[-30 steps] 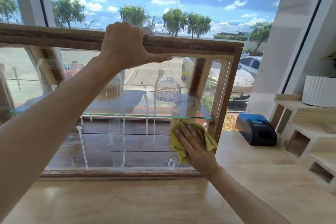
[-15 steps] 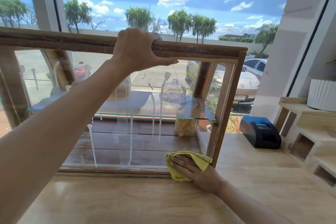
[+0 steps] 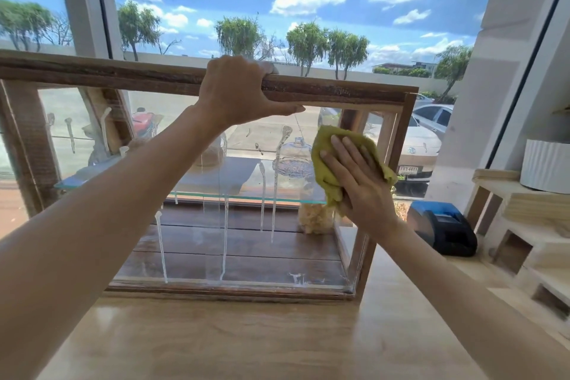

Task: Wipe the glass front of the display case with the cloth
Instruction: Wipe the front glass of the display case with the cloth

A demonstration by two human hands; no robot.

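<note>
A wooden-framed display case [image 3: 339, 95] stands on a light wooden counter. Its glass front [image 3: 197, 244] carries several white runs of cleaning foam. My left hand [image 3: 237, 92] grips the top rail of the frame. My right hand [image 3: 354, 176] presses a yellow-green cloth [image 3: 327, 157] flat against the glass near the upper right corner, beside the right frame post. The fingers are spread over the cloth.
Inside the case a glass dome [image 3: 294, 157] sits on a glass shelf and a jar of pale food [image 3: 314, 219] stands below. A blue-and-black receipt printer [image 3: 441, 228] sits right of the case. Pale wooden shelving [image 3: 524, 225] with a white pot [image 3: 546, 163] is at far right.
My right hand swept the cloth down the right side of the glass to the bottom rail, then back up to the upper right corner. My left hand stayed on the top rail.
</note>
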